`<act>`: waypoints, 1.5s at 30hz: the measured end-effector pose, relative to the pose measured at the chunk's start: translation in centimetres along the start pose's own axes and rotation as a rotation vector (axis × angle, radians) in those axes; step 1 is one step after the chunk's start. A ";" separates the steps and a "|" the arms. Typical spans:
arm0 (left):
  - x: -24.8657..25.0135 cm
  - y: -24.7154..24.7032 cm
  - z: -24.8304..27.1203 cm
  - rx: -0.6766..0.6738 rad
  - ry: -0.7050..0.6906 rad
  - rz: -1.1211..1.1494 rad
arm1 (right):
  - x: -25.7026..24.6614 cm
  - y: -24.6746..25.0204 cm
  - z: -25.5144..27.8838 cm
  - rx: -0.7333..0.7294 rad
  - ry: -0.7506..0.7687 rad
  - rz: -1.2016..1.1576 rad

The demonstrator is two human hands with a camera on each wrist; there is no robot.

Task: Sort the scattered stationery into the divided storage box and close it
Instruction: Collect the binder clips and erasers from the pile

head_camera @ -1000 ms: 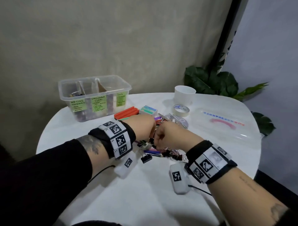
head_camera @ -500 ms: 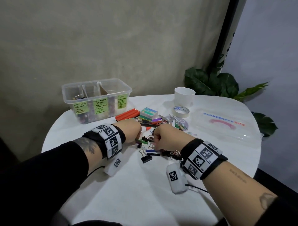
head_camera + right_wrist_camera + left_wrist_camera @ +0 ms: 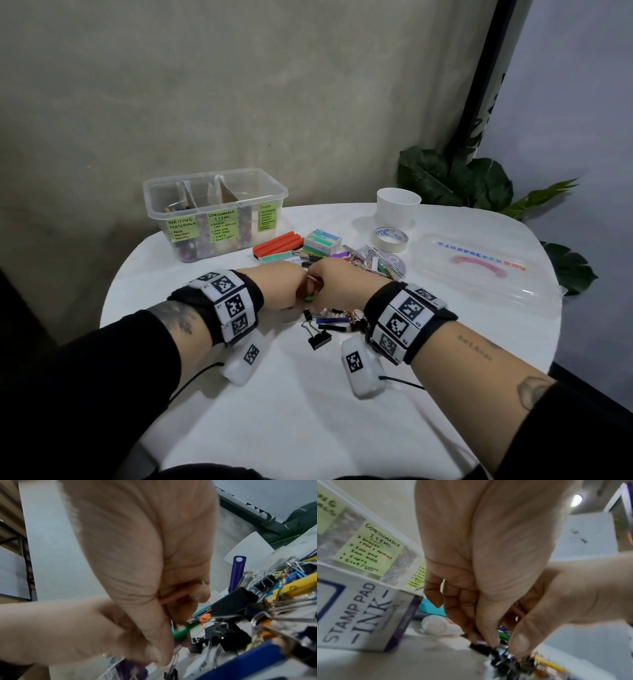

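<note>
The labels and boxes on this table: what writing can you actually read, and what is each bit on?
"WRITING MATERIALS": left green note on the storage box.
"CONSUMABLE ITEMS": middle note; some list lines blurred.
"Tools": right note; list too small.
"STAMP PAD INK": white carton.
"STORAGE BOX": clear lid, seen upside down.
Tape roll print: unreadable.

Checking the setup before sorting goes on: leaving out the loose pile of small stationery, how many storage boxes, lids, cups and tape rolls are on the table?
Storage box: 1
Lid: 1
White cup: 1
Tape roll: 1
Total: 4
</note>
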State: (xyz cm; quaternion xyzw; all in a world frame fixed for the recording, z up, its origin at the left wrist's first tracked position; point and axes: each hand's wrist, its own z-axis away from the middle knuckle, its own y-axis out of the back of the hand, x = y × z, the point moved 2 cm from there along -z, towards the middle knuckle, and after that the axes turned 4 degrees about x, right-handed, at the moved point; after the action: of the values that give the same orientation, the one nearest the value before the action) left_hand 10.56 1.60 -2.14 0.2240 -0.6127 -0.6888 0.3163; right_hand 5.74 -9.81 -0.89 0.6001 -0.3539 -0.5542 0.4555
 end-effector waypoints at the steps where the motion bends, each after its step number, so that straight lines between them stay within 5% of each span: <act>1: -0.2 0.4 -0.1 0.039 0.005 0.068 | 0.0 0.1 0.1 0.024 0.009 -0.014; 9: 0.2 1.5 -0.5 0.231 0.181 0.929 | 1.3 0.5 1.6 0.086 -0.035 0.011; 13: 1.1 1.0 -0.8 0.351 0.129 0.689 | 4.3 0.8 2.5 0.115 -0.212 -0.209; 18: 3.9 -0.4 0.1 0.064 -0.126 0.264 | 7.9 1.2 5.1 0.178 -0.441 -0.949; 22: 5.5 -0.6 -0.3 0.026 -0.156 -0.008 | 8.4 0.9 6.2 0.175 -0.495 -1.201; 28: 6.3 -1.3 -0.2 -0.082 -0.116 -0.223 | 9.4 -0.3 6.0 0.242 -0.599 -0.926; 36: 5.3 -0.2 0.2 -0.137 -0.027 -0.056 | 7.4 -0.3 3.0 0.190 -0.397 -0.258; 40: 3.4 0.6 -0.1 -0.051 0.088 0.394 | 6.8 -0.1 2.3 0.120 -0.340 -0.094; 45: 2.7 0.5 -1.0 0.085 0.416 1.077 | 6.6 -0.2 2.1 0.105 -0.292 0.003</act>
State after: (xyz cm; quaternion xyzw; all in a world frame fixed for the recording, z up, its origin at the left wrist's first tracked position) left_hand 9.42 -1.07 -1.55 0.0238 -0.5924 -0.3468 0.7268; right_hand 4.59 -16.24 -3.32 0.5357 -0.4458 -0.6156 0.3679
